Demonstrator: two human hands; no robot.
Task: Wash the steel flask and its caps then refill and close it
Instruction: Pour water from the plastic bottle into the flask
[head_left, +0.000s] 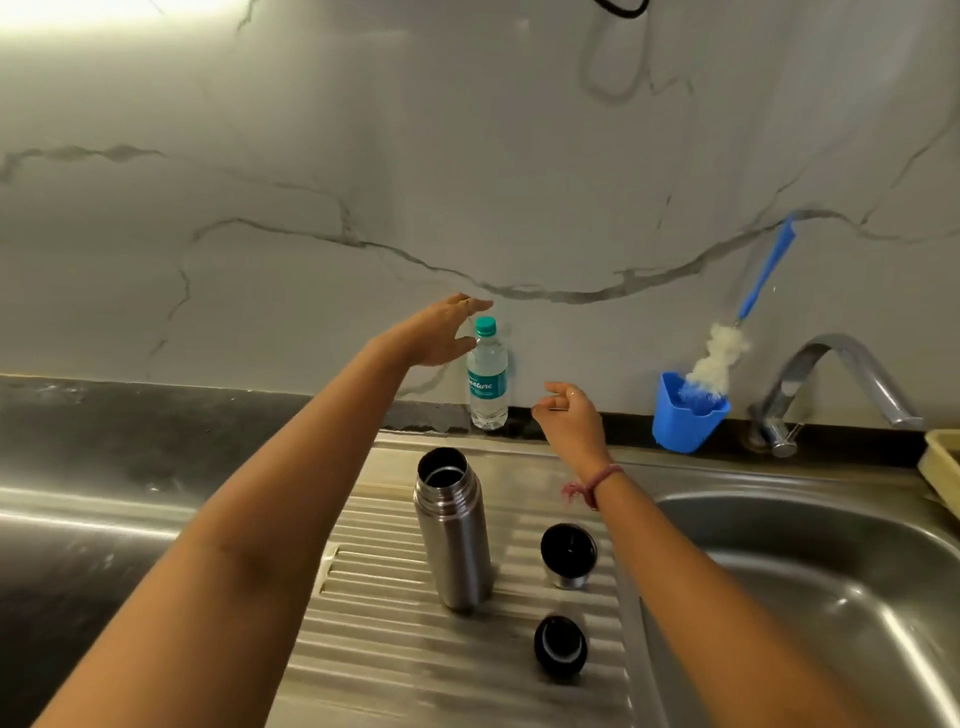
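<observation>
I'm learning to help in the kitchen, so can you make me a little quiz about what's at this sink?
1. True or false: the steel flask stands upright with its top open.
2. How many caps lie on the ribbed drainboard beside the flask?
3. What is the left hand reaching toward: A) the tap, B) the water bottle, C) the blue holder with the bottle brush?

Key
1. True.
2. Two: the larger cap and the smaller cap.
3. B. The open hand is right beside the bottle's teal lid, not yet gripping it; the right hand holds nothing.
</observation>
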